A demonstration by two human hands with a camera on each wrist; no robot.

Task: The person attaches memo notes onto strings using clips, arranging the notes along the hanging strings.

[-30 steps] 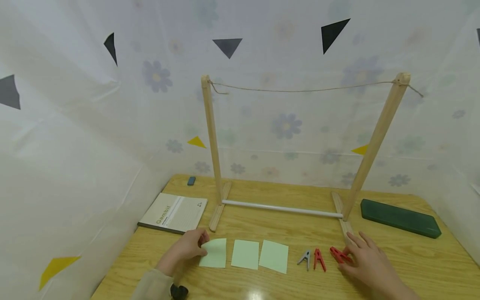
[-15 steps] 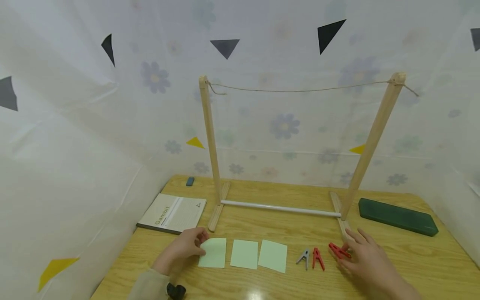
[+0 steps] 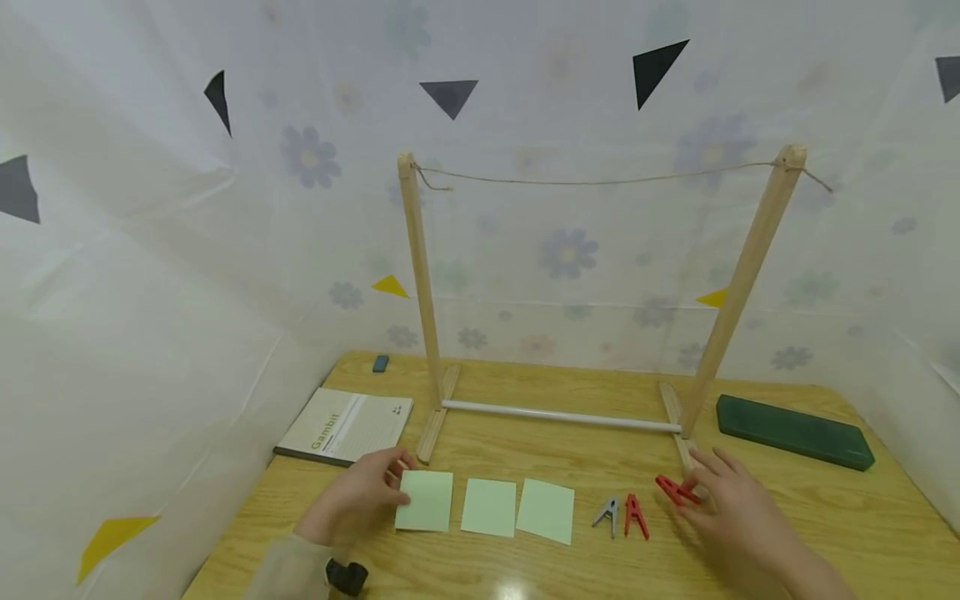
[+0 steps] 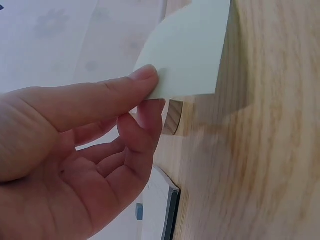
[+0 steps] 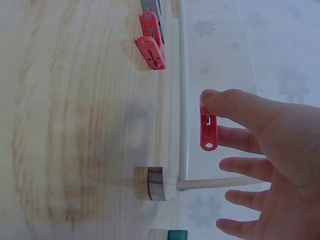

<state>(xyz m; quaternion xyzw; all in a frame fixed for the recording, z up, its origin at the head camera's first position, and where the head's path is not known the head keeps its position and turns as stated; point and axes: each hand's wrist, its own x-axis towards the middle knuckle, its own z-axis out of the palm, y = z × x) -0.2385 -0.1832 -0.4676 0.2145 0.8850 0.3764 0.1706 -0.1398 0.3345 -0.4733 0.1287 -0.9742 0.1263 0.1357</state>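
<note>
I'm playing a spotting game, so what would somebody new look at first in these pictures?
Probably the tall wooden frame standing on the table, with a thin string across its top. Next might come three pale green sheets in a row in front of it, the leftmost sheet pinched by the left hand. Right of them, the right hand holds a bright red clip near a gray clip and another red clip.

- The left hand (image 3: pixel 360 492) held a pale green sheet (image 3: pixel 424 502) by its left edge.
- Between the hands lay two more sheets (image 3: pixel 488 507), then a gray clothespin (image 3: pixel 612 506) and a red clothespin (image 3: pixel 633 507).
- The right hand (image 3: pixel 737 510) gripped another red clothespin (image 3: pixel 674 489).
- Beyond both hands I saw a wooden frame (image 3: pixel 745 283) strung with twine (image 3: pixel 570 182).
</note>
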